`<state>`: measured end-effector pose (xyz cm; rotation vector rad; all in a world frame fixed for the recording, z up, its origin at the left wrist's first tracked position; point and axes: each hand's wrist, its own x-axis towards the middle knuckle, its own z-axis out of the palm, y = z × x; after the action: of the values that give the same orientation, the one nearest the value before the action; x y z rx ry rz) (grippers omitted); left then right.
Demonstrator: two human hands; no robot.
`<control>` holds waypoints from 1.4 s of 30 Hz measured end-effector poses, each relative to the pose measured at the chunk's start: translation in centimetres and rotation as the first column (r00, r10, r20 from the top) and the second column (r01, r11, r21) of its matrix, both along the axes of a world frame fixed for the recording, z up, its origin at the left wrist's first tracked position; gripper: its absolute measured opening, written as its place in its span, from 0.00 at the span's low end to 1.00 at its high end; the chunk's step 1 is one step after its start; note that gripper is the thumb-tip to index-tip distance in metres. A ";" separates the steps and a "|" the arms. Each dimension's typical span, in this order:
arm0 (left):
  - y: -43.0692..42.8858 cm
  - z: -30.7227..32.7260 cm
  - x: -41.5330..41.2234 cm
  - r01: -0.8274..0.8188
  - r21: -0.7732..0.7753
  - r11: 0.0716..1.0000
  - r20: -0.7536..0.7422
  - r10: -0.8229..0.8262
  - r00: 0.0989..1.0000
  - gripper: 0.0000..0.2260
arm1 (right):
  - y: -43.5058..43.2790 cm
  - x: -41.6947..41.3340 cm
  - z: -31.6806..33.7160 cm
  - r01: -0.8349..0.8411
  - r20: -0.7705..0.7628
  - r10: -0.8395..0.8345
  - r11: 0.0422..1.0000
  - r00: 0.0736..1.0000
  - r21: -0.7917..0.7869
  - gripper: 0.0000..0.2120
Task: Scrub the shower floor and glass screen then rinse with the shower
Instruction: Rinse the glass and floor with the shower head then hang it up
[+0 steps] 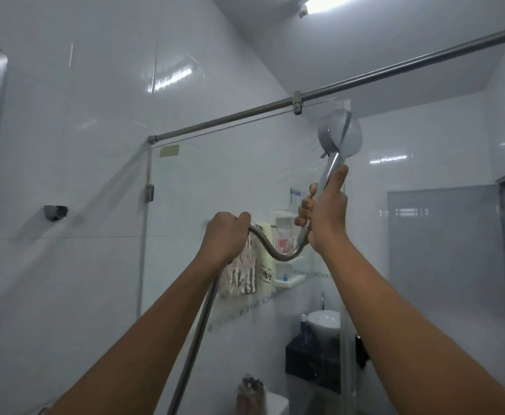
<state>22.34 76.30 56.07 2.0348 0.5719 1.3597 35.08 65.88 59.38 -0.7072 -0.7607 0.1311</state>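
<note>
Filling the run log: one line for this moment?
right hand: grips shower head handle | left hand: grips hose | aimed at glass

Silver-grey shower head (339,134), ribbed chrome hose (278,253), glossy white wall tiles (65,115), cream-and-brown patterned towel (242,274).

Both arms are raised toward the glass screen (245,181), the right hand (324,211) wrapped around the chrome handle of the shower head (339,134), thumb pressed up along it. The head's round back faces us, up at one o'clock, just under the steel rail (365,77). The left hand (225,236), fist closed, grips the ribbed metal hose (278,254) at center (it sags in a loop between the two hands), then drops toward six o'clock.
</note>
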 end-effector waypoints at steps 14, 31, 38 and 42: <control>-3.8 -13.7 1.0 -0.018 -0.237 0.971 -0.249 -0.043 0.967 0.18 | -4.4 0.4 -14.2 -0.007 0.022 0.014 0.949 1.000 -0.314 0.32; -7.5 -31.0 -2.0 -0.185 -0.396 0.899 -0.591 -0.096 0.801 0.18 | -6.5 -3.4 -33.0 -0.051 -0.135 -0.038 0.794 0.990 -0.606 0.29; -7.4 -34.2 -3.9 -0.210 -0.405 0.890 -0.646 -0.116 0.754 0.18 | -5.4 -4.9 -36.4 0.004 -0.106 -0.106 0.722 0.989 -0.692 0.30; -5.1 -31.8 -4.9 -0.235 -0.388 0.891 -0.601 -0.051 0.798 0.18 | -3.7 -5.6 -33.8 -0.035 -0.116 -0.044 0.794 0.992 -0.607 0.30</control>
<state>17.42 71.19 24.29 2.0281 1.1616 0.5085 29.46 62.21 25.63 -1.3069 -0.5911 0.4280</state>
